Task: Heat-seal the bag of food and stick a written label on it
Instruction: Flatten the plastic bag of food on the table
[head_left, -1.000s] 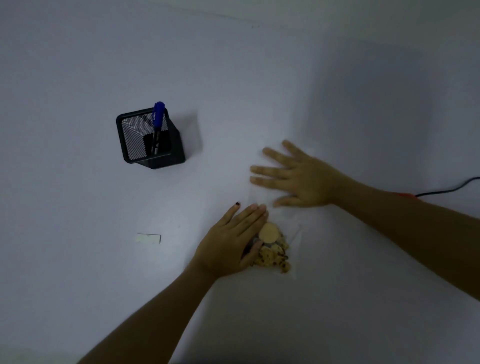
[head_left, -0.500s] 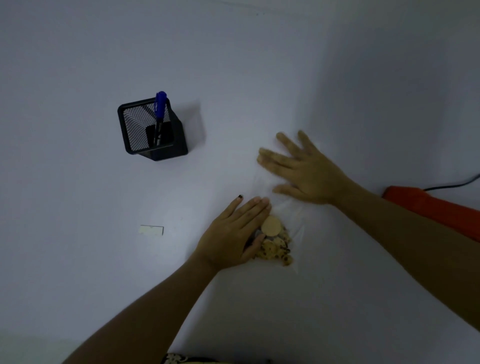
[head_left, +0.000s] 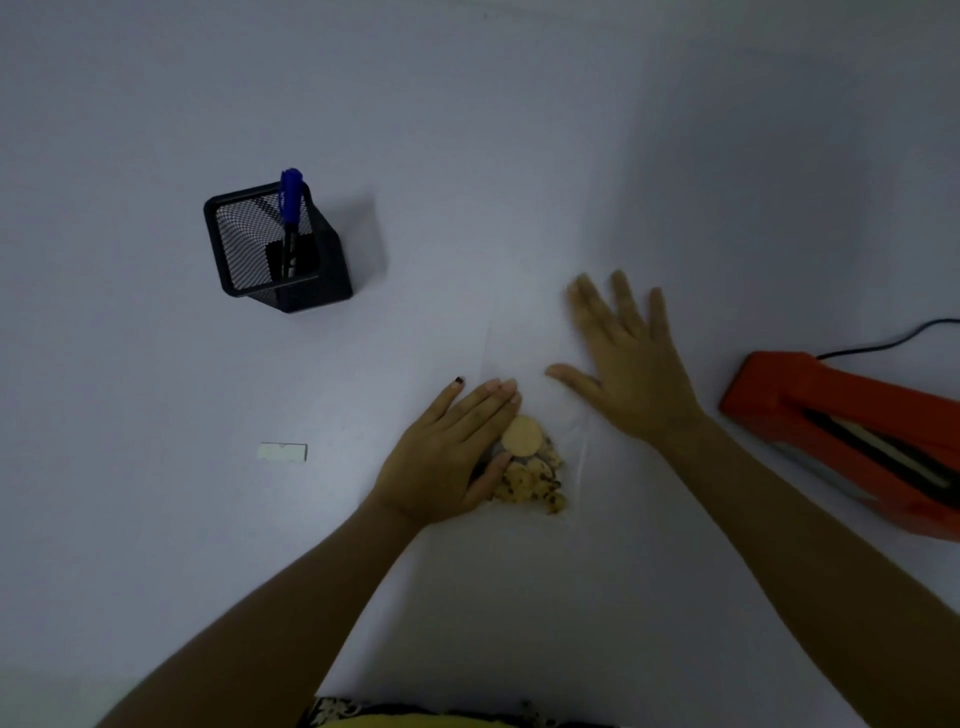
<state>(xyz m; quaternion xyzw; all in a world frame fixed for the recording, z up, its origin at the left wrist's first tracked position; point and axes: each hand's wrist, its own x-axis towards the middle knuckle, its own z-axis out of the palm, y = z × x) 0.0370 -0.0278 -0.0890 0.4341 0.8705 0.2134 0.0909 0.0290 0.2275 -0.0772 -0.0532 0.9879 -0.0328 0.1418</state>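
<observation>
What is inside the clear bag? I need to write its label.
The bag holds cookies: one plain round, others with dark chips. The left hand covers the rest.

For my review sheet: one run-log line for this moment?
left hand flat on bag | right hand flat on bag | sealer untouched | label unstuck

Bag of food (head_left: 535, 467) mid-tabletop (head_left: 156, 545), label (head_left: 283, 452) left, sealer (head_left: 852, 441) right edge, pen (head_left: 290, 218) in holder (head_left: 311, 280) behind-left.

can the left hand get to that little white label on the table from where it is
Probably yes. The label lies alone on the table beside the left hand, nothing between them; that hand would have to leave the bag.
</observation>
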